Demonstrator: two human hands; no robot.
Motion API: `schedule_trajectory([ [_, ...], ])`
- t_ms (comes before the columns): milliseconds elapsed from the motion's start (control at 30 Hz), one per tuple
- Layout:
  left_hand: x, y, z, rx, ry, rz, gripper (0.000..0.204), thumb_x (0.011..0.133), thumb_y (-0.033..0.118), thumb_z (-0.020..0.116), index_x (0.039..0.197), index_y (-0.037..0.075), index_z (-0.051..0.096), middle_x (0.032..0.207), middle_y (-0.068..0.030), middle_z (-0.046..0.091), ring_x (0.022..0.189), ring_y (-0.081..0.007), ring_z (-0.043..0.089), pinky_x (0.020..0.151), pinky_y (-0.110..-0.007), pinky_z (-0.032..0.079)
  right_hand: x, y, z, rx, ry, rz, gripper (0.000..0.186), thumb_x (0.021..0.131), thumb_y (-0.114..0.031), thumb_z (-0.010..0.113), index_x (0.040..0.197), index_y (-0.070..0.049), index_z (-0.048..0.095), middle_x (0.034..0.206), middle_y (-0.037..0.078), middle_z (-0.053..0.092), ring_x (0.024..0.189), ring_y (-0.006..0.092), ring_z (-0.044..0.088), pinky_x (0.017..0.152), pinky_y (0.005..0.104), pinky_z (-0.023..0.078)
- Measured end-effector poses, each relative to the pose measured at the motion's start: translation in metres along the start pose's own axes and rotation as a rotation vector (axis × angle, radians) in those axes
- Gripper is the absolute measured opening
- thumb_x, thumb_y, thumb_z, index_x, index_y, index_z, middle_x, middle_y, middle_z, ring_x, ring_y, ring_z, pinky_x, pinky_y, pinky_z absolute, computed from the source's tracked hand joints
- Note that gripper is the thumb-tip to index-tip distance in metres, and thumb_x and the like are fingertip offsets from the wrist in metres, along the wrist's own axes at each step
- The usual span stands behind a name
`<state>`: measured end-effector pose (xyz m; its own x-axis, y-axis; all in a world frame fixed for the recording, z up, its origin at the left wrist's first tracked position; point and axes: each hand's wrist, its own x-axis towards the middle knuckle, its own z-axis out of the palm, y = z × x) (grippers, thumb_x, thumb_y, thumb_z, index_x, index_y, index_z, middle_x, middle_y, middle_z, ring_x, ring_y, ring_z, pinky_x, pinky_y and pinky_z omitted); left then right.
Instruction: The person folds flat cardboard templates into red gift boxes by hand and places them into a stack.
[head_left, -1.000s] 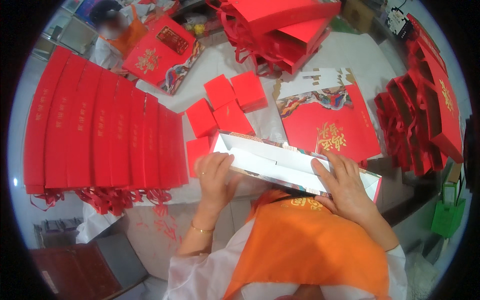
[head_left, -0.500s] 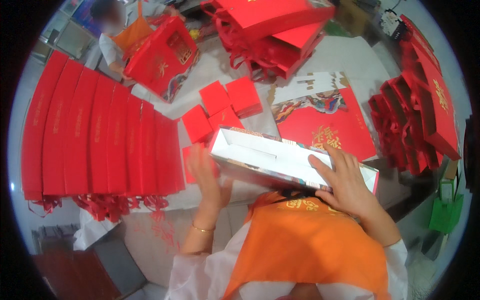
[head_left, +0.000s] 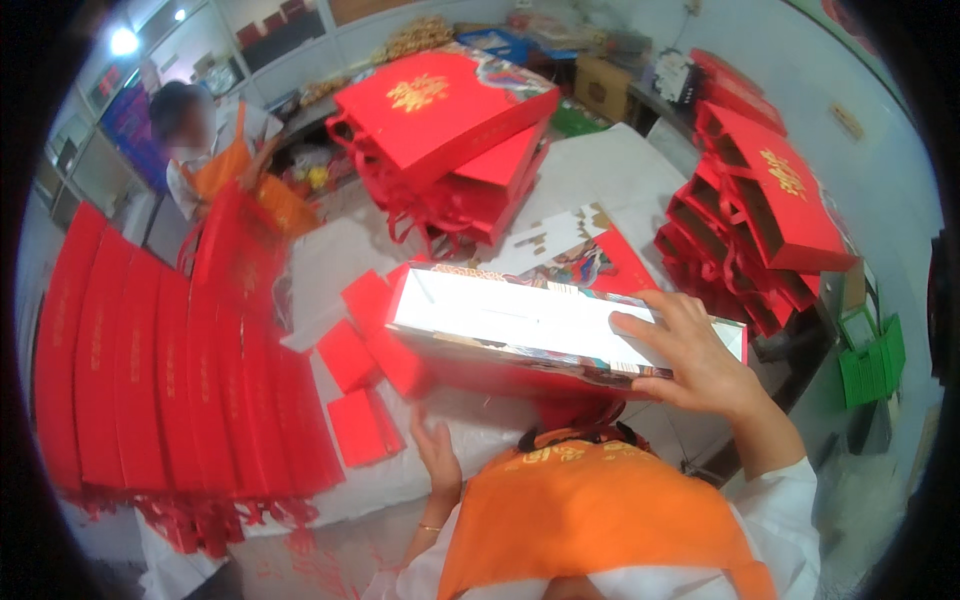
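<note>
Head view, left to right: a row of red bags (head_left: 150, 360), some small red boxes (head_left: 358, 425), then the left hand (head_left: 438, 458) just beside them, fingers loosely spread and seemingly empty. Big red carton with the white inside (head_left: 500, 308) is up in front of the orange apron (head_left: 600, 510), gripped across its open side by the right hand (head_left: 695, 355). Looks like a one-handed steadying step to me, so the next move probably calls for a firm right grip and left-end support.
</note>
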<state>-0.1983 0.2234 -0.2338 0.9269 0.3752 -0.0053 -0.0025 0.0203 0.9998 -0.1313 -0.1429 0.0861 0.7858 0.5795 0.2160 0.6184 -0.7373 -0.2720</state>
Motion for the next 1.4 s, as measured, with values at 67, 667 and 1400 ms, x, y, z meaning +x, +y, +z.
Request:
schedule_trajectory([
  [67, 0.011, -0.024, -0.001, -0.136, -0.145, -0.238, 0.071, 0.103, 0.038, 0.054, 0.156, 0.003, 0.024, 0.157, -0.0135, 0.032, 0.142, -0.0268, 0.037, 0.113, -0.042, 0.032, -0.002, -0.010, -0.015, -0.026, 0.052, 0.007, 0.074, 0.074, -0.022, 0.083, 0.142, -0.013, 0.054, 0.143, 0.022, 0.043, 0.124, 0.0409, 0.045, 0.104, 0.0504, 0.035],
  [667, 0.083, 0.142, 0.039, -0.157, -0.263, 0.254, 0.067, 0.091, 0.000, 0.064, 0.150, -0.002, 0.032, 0.136, -0.0102, 0.056, 0.119, -0.0171, 0.056, 0.095, -0.030, 0.048, -0.021, 0.115, 0.100, 1.414, 0.862, 0.231, 0.067, 0.098, -0.033, 0.064, 0.150, -0.001, 0.038, 0.139, 0.009, 0.055, 0.126, 0.0195, 0.054, 0.108, 0.0358, 0.042],
  [1400, 0.054, 0.220, 0.075, 0.902, -0.476, 1.083, 0.030, 0.076, 0.017, 0.078, 0.102, 0.004, 0.070, 0.107, -0.0124, 0.070, 0.102, -0.0328, 0.065, 0.091, -0.047, 0.049, -0.072, 0.169, 0.126, 1.163, 0.601, 0.460, 0.071, 0.103, -0.046, 0.046, 0.159, -0.007, 0.026, 0.163, 0.016, 0.027, 0.152, 0.0272, 0.024, 0.121, 0.0425, 0.022],
])
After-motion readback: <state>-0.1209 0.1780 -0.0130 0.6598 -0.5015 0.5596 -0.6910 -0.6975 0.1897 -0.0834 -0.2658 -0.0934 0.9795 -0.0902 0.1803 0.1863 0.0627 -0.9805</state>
